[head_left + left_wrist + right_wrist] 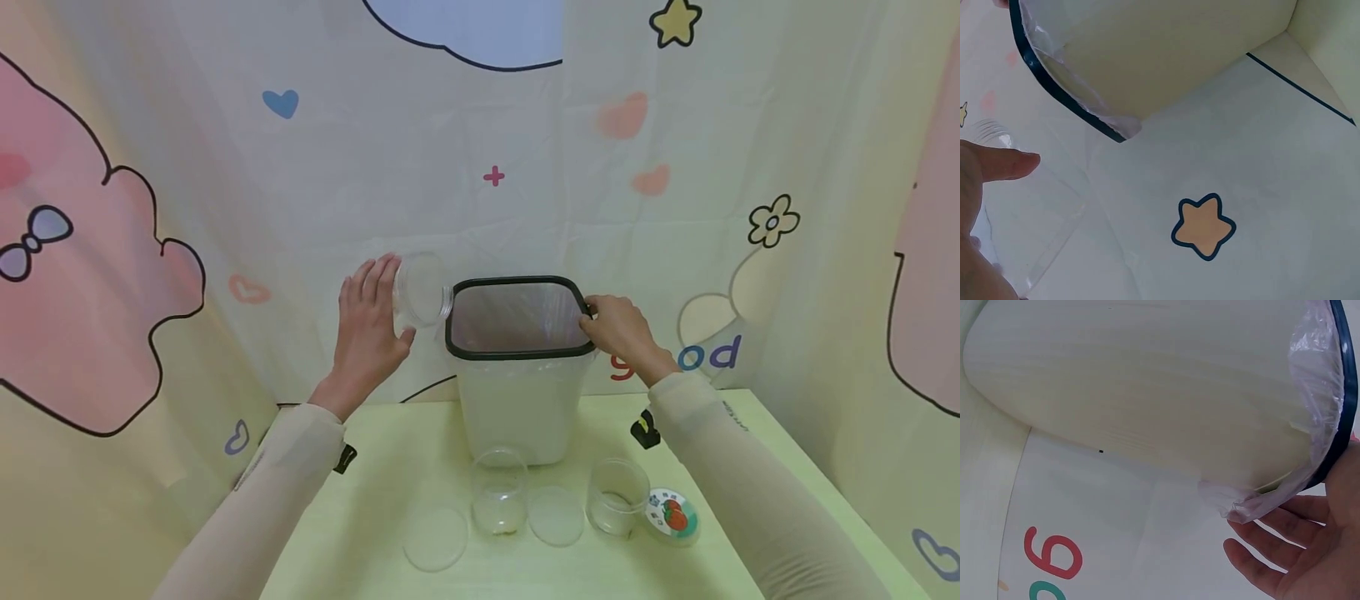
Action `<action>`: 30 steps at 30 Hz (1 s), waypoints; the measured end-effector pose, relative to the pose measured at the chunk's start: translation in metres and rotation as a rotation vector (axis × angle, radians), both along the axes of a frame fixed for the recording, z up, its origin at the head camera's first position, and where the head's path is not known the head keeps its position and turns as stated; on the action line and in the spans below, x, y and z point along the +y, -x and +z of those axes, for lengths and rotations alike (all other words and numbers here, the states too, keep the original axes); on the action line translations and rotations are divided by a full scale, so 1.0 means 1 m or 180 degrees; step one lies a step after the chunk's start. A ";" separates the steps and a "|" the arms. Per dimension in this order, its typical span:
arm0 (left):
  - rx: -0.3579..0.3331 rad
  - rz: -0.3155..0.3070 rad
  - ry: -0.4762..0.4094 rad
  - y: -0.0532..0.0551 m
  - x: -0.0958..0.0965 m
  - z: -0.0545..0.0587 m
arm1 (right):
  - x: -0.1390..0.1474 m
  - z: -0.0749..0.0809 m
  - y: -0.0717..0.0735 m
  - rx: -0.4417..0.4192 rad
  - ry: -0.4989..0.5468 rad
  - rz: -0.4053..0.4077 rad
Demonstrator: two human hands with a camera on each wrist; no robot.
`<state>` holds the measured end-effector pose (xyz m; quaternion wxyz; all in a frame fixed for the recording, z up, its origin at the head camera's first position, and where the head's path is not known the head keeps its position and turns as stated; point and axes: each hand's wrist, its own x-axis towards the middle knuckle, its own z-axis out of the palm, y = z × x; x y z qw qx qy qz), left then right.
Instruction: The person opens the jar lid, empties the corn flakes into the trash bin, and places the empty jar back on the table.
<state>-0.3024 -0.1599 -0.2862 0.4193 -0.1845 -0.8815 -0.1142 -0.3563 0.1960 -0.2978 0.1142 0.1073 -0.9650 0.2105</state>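
Observation:
My left hand point(367, 325) holds a clear plastic jar point(423, 292) on its side, level with the bin's top. The jar's ribbed mouth faces right, beside the bin's left rim; I see nothing inside it. A white trash bin point(521, 417) with a dark rim point(525, 355) stands at the back of the table. A thin translucent bag point(1316, 375) lines it and folds over the rim. My right hand point(622, 329) grips the rim's right side, its thumb and fingers about the edge. In the left wrist view the left thumb point(1013, 164) lies along the jar.
In front of the bin stand two open clear jars point(500, 504) point(618, 504). Two clear round lids point(435, 542) point(557, 518) lie flat by them. At the right lies a round lid with a tomato picture point(672, 515). A printed cloth point(337, 183) hangs behind the table.

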 end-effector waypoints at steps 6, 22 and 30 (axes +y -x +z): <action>-0.0019 -0.0049 -0.0125 -0.004 -0.009 -0.015 | -0.001 0.000 0.000 0.0016 -0.0018 0.0004; -0.0201 -0.0223 -0.0649 -0.019 -0.011 -0.045 | 0.000 0.002 -0.002 0.0059 -0.0007 -0.0016; -0.0385 -0.0318 -0.0912 -0.027 -0.008 -0.060 | 0.000 0.002 -0.003 0.0061 0.0003 0.0015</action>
